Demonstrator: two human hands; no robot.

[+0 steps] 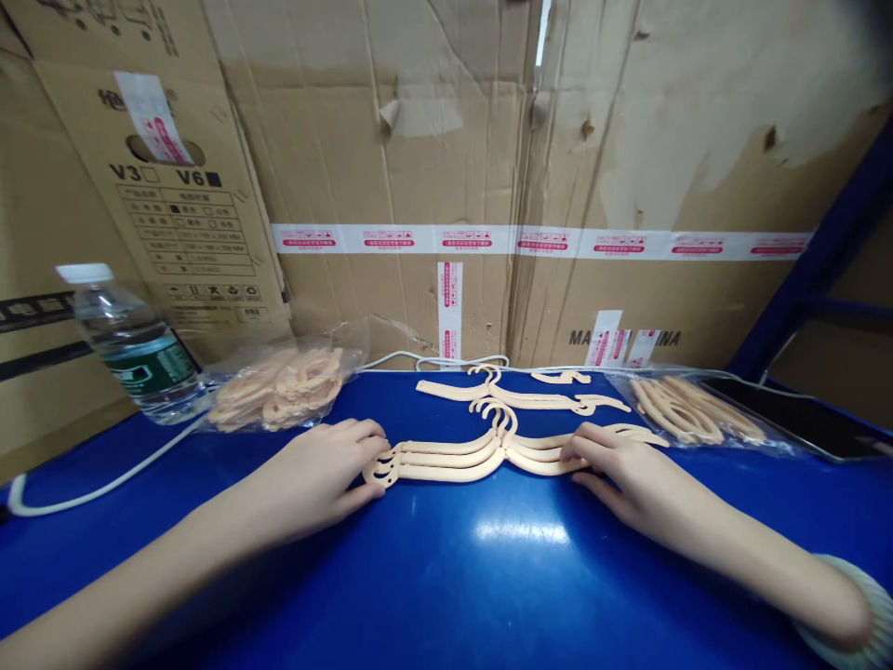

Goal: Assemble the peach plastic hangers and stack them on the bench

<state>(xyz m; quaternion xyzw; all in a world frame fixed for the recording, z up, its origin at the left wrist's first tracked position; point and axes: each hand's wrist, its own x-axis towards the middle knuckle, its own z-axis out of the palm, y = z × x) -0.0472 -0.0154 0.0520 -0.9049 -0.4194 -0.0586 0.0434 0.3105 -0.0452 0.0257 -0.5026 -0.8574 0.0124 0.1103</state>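
Note:
Several beige folding clothes hangers (pixel 446 462) lie nested together on the blue table, hooks pointing away from me. My left hand (pixel 341 467) is closed around their left ends, fingers behind and thumb in front. Over the right arms of the same hangers, my right hand (pixel 618 465) grips with curled fingers and the thumb at the near side; its fingers hide part of them. Just behind lies another hanger (pixel 537 400), spread flat with its hook away from me. A small loose beige hanger piece (pixel 562 377) sits beyond that one.
Clear bags of beige hanger parts (pixel 279 386) and more hangers (pixel 687 409) flank the work. A water bottle (pixel 139 349) stands back left, a dark phone or tablet (pixel 788 419) back right. A white cable (pixel 104 493) crosses the table (pixel 446 586). Cardboard (pixel 391 167) walls the back.

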